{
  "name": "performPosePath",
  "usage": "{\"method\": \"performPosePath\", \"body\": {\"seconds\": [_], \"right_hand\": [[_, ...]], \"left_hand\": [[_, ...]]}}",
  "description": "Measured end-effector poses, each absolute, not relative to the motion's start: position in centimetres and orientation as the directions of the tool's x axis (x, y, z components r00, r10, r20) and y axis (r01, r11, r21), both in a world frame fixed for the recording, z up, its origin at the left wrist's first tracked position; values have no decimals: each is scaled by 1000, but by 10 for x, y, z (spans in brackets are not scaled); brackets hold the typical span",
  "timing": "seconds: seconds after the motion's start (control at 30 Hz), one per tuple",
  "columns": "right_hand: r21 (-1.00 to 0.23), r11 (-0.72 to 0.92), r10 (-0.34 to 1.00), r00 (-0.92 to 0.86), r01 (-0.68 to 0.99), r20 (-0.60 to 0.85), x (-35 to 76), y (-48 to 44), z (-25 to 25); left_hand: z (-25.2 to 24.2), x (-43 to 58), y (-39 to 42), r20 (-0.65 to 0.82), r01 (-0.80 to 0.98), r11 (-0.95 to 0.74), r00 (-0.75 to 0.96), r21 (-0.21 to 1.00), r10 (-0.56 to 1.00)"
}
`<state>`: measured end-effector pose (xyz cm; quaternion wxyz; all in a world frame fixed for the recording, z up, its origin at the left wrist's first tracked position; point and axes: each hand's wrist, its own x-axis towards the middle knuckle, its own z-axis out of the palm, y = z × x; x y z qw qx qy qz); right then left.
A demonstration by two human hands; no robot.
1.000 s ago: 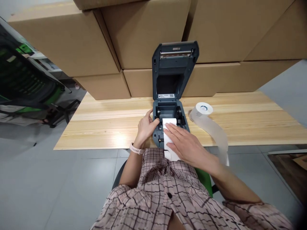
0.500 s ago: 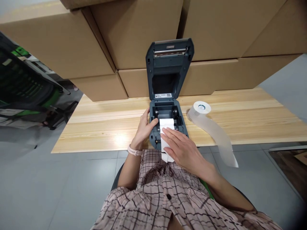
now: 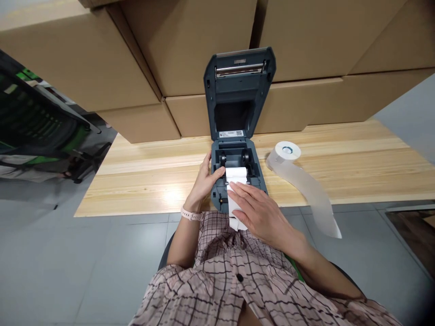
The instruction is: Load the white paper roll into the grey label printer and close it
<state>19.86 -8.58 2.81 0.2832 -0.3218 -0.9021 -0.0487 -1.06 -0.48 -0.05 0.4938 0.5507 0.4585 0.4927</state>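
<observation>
A dark grey label printer [image 3: 215, 181] stands at the table's front edge with its lid [image 3: 234, 95] raised upright. My left hand [image 3: 203, 184] grips the printer's left side, the thumb over its inner edge and the fingers along the outside. A white paper strip [image 3: 234, 206] runs from a small paper roll [image 3: 236, 172] inside the printer and hangs over its front, with a torn end. On that strip my right hand [image 3: 256, 206] lies flat with fingers stretched out, pressing it from above. The hand hides the printer's front right part.
To the right, a bigger roll [image 3: 284, 151] lies on the wooden table [image 3: 146, 172], its pale tail [image 3: 312, 188] hanging past the front edge. Large cardboard boxes [image 3: 190, 50] are stacked behind the printer. A black and green chair [image 3: 37, 104] is at the left.
The view has shifted slightly. Both hands keep their places on the printer and the strip, and I see no clear movement of either.
</observation>
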Motion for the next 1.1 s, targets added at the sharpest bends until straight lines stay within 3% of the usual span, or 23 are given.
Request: {"method": "performPosePath", "body": {"seconds": [0.5,0.63,0.7,0.77,0.87,0.93,1.03,1.1], "right_hand": [[-110,780,560,-610,616,560,198,-89,24],[-128,775,570,-597,619,564,199,-94,24],[-174,780,581,-592,601,558,202,-98,22],[-236,783,594,-579,576,558,206,-103,19],[-305,776,612,-540,552,578,211,-110,13],[-312,770,618,-530,557,581,213,-113,11],[-300,761,628,-540,575,560,212,-116,9],[-302,755,637,-541,582,549,211,-118,8]], "left_hand": [[5,-6,-10,30,-31,-28,80,999,996],[2,-12,-8,37,67,-39,23,997,999],[13,-23,3,110,153,-100,-58,983,992],[40,-36,23,275,176,-255,-99,951,956],[101,-52,73,549,214,-522,-92,826,831],[142,-52,111,653,232,-625,-69,746,754],[182,-33,159,494,226,-470,-61,853,867],[191,-17,175,365,218,-365,40,905,930]]}}
